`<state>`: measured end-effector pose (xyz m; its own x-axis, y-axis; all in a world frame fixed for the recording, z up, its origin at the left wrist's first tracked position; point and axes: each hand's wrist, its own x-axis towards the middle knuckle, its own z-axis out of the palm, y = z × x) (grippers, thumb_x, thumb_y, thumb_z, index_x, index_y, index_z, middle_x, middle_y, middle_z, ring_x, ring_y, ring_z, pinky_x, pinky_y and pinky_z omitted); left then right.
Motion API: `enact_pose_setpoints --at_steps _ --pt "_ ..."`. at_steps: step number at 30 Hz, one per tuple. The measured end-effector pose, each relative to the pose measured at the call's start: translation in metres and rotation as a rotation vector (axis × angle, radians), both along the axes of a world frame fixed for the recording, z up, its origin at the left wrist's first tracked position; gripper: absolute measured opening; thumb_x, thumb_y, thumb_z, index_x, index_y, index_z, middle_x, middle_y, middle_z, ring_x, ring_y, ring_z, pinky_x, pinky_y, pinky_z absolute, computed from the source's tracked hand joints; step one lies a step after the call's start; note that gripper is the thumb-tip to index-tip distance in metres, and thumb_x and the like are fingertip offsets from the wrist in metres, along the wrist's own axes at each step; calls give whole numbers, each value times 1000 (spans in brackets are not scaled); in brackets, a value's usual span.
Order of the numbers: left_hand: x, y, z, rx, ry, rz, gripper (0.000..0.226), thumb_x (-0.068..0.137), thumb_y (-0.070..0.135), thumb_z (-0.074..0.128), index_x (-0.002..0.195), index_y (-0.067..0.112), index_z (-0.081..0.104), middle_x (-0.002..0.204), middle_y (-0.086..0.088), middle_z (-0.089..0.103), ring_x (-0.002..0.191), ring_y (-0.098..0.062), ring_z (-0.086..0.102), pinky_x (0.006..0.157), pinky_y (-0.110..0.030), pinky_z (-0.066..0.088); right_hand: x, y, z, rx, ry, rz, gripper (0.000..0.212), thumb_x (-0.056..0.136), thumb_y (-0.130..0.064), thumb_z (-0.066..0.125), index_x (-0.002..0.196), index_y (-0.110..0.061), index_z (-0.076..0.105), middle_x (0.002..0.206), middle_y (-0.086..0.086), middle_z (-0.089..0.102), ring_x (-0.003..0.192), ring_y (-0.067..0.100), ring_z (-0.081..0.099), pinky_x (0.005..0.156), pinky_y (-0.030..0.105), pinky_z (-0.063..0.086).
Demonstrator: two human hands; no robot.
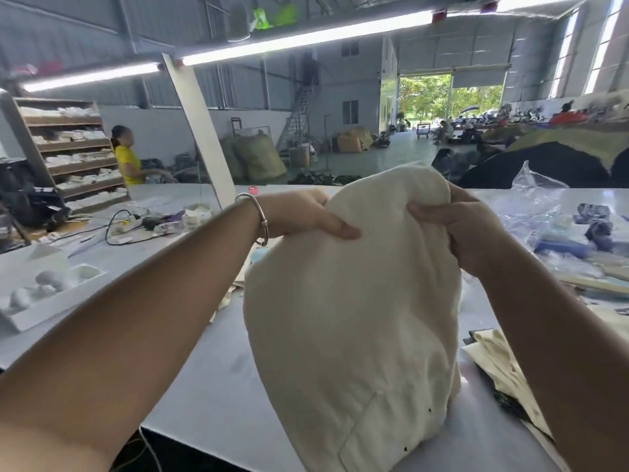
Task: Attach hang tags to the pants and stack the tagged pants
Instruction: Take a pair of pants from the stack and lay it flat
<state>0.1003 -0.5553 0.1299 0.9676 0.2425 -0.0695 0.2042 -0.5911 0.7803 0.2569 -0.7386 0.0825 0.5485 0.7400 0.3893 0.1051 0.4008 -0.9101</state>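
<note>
While lifting the cream pants (350, 301) above the table (211, 379), my left hand (299, 216) and right hand (469, 229) pinch their top fold, probably to find a tagging spot.

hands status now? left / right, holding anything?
Left hand: closed, gripping the upper edge of the cream pants, thumb on the front.
Right hand: closed, gripping the same pants at the top right.
</note>
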Motion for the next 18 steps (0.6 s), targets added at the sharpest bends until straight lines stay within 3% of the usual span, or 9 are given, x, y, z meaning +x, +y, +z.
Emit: enact_pose_setpoints --at_steps 3,5,6,9,12,15,18 --pt "19 -8 -1 -156 10 47 8 86 14 69 88 13 77 94 -11 75 79 -24 73 64 -33 58 14 -7 -13 -155 -241 -469 19 89 -12 62 103 -23 68 97 3 70 83 21 66 73 37 54" --pt "35 -18 -2 -231 -14 124 13 86 18 68 90 10 77 95 -12 75 82 -25 72 72 -37 59 17 -12 -32 -359 -413 -807 35 92 -33 58 125 -21 55 121 4 64 105 25 61 90 42 48" --pt "44 -25 -1 -280 -38 156 17 87 20 67 95 8 75 99 -12 74 87 -26 71 79 -39 58 15 -15 -43 -412 -460 -863 45 94 -39 54 134 -20 48 132 5 58 115 27 56 97 41 43" --pt "69 -52 6 -467 -168 157 26 87 21 66 104 2 69 104 -14 72 88 -24 70 84 -35 57 9 -25 -74 -363 -490 -834 54 99 -49 38 146 -23 36 151 1 40 138 21 35 113 38 25" --pt "83 -72 14 -686 -355 83 37 89 21 65 117 -3 64 111 -17 69 91 -26 68 82 -35 58 10 -36 -94 -299 -467 -873 49 103 -44 30 148 -27 34 158 -4 26 145 7 17 117 29 10" --pt "73 -54 13 -900 -558 -11 34 93 21 57 117 -3 63 109 -19 67 93 -28 67 83 -37 57 15 -41 -108 -307 -433 -868 45 104 -39 29 147 -26 38 156 -4 31 146 8 18 120 34 11" --pt "45 -2 -7 -949 -695 21 30 96 22 51 102 3 73 99 -14 73 88 -26 72 74 -34 57 11 -36 -121 -383 -590 -959 54 99 -49 27 147 -27 36 155 0 34 145 16 25 119 38 18"
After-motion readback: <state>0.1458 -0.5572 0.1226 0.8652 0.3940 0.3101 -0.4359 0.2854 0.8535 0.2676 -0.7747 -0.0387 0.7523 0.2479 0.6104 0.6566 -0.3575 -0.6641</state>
